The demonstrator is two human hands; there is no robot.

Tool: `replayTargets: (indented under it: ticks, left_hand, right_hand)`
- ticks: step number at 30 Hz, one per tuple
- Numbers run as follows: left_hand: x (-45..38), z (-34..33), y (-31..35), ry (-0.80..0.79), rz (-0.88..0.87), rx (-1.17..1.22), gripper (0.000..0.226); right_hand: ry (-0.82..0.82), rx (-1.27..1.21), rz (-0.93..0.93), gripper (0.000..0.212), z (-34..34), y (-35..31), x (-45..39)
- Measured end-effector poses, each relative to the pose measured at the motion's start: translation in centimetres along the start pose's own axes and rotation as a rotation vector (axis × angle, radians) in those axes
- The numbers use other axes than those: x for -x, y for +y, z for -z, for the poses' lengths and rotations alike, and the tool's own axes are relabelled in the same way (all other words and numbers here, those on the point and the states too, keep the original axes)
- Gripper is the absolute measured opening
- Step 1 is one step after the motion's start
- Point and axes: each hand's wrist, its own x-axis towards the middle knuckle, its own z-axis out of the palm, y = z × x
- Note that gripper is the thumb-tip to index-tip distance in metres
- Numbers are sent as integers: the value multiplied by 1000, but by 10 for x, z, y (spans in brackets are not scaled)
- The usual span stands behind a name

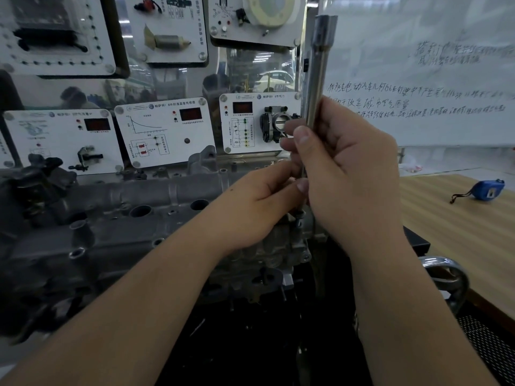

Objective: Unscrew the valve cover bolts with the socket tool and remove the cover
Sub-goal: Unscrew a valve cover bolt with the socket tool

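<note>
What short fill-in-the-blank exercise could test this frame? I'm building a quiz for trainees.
1. The right hand grips the upright metal ____.
2. The blue tape measure lies on the ____ table.
3. The left hand pinches the tool's ____ end.
4. Handwriting covers the ____ behind the table.

Missing: socket tool; wooden; lower; whiteboard

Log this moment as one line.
right hand: grips socket tool upright | left hand: pinches its lower end | valve cover: still on

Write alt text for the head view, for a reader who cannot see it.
The right hand grips a long, upright silver metal socket tool over the grey cast-metal valve cover, while the left hand pinches its lower shaft. A blue tape measure lies on the wooden table.
</note>
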Motion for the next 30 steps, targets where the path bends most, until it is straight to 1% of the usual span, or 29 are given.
replayTargets:
  ticks: [3,6,7,9,11,12,16,17,19,21,22,24,26,28,30]
  left_hand:
    - [0,1,1,3,14,5,31]
    - [-3,0,0,9,21,4,23]
    - [-4,-1,1,13,27,13,25]
    - [-5,-2,2,22,31,27,33]
    - [-7,-3,1,36,24,21,29]
    - [-7,-4,1,41,25,19,26]
    - [-10,-2,2,-18,31,-20,25]
    - [-11,0,1,-31,33,14,22]
    - [-11,6,1,-48,61,157,17]
    - [-11,10,-1,-63,66,217,17]
    - [-12,9,-3,-63,54,217,16]
    - [-14,7,-4,-55,27,207,10]
    - [-17,2,-6,-37,-1,182,21]
    - [-19,0,-6,-22,-22,163,29]
    - [-19,-1,-8,-14,-25,174,26]
  right_hand:
    - [-36,-27,-4,22,-2,1,-1]
    - [-1,-54,13,30,-4,0,-1]
    - [19,-50,22,27,-4,-1,-1]
    - [60,-31,42,15,-3,-2,-2]
    - [103,20,53,7,0,-1,-4]
    - [107,46,54,8,2,0,-5]
    - [24,54,63,16,9,0,-5]
    - [7,20,48,21,9,0,-5]
    - [-12,-67,7,38,8,1,-5]
    - [-5,-111,-8,46,6,3,-5]
    - [4,-124,-8,43,4,3,-5]
    - [32,-111,12,27,4,3,-7]
    - [70,-58,27,12,4,3,-9]
    - [105,-24,27,8,5,6,-11]
    - [103,-41,27,11,5,6,-12]
